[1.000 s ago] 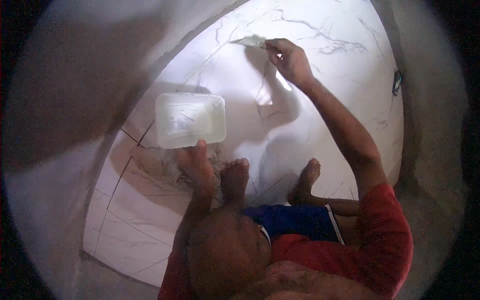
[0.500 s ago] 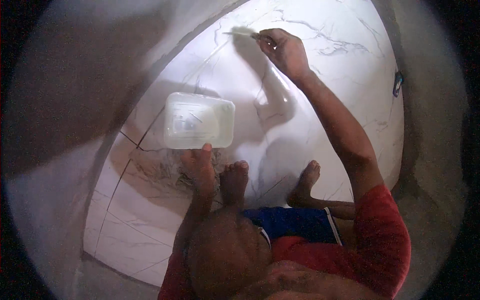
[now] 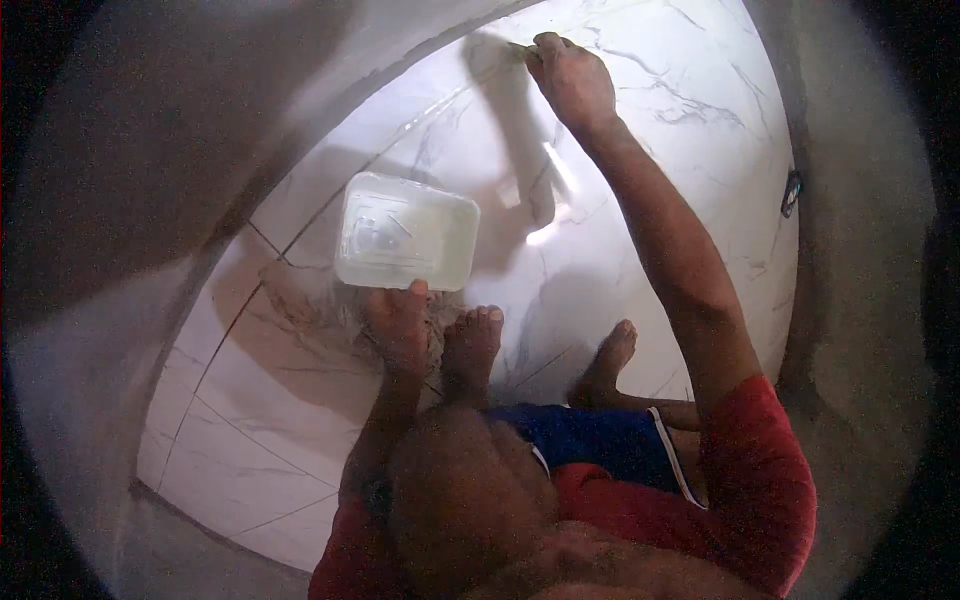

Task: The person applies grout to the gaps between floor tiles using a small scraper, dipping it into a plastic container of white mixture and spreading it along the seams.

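Observation:
My left hand (image 3: 398, 322) grips a translucent white plastic tub (image 3: 458, 245) by its near rim, the thumb on top and the other fingers partly hidden beneath. Pale liquid or paste seems to lie in the tub. Far ahead, my right hand (image 3: 575, 85) is closed in a pinch on a small thin tool (image 3: 516, 46), whose tip points left, close to the floor. Most of that tool is hidden by the fingers, so its kind cannot be made out. Near the tip, a pale line (image 3: 430, 112) runs along a joint between the marbled white floor tiles (image 3: 690, 150).
My bare feet (image 3: 472, 345) rest on the tiles just behind the tub. A grey-brown wall (image 3: 130, 200) borders the floor at left, another (image 3: 860, 300) at right. A small dark object (image 3: 791, 193) lies by the right wall. Greyish smears (image 3: 310, 300) mark the tiles beside my left hand.
My right hand has moved slightly farther away, and the tool's tip has shifted right. The tub, still in my left hand, sits a little farther up and right in view. The view has shifted slightly.

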`<state>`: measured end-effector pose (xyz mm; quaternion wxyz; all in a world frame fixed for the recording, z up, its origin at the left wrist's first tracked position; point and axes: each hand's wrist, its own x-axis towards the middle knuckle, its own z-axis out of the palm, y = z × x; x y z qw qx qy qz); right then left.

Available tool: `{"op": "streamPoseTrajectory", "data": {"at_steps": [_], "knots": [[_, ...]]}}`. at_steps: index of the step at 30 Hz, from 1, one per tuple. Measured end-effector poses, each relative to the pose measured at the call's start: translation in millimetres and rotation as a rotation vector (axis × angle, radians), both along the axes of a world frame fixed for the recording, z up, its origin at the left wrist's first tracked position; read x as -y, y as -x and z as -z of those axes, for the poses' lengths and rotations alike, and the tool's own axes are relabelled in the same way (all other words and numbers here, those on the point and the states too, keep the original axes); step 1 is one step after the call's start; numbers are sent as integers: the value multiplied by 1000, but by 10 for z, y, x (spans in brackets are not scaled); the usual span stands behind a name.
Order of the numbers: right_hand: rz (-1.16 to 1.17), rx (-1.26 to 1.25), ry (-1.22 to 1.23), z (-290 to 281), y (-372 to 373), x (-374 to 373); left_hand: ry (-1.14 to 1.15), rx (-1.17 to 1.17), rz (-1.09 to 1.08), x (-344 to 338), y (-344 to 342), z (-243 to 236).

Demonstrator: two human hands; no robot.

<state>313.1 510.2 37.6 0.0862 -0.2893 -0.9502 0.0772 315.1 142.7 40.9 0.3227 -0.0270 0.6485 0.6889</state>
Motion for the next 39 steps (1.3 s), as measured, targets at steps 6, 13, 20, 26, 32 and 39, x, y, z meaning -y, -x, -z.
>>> {"op": "streamPoseTrajectory", "data": {"at_steps": [6,13,20,26,32,39], "knots": [[-50,242,49,-96,273,191,83,118,95,294,107,282],[-199,137,35,13,513,954,0,37,94,625,117,552],[-388,218,153,-104,833,1871,178,21,-11,1136,29,571],[-450,168,141,-72,805,2315,132,266,-176,2200,-165,1307],[-210,-168,179,-58,469,1265,-345,602,-546,3754,-435,2223],[146,50,93,-189,53,12,269,306,-122,1819,153,385]]}}
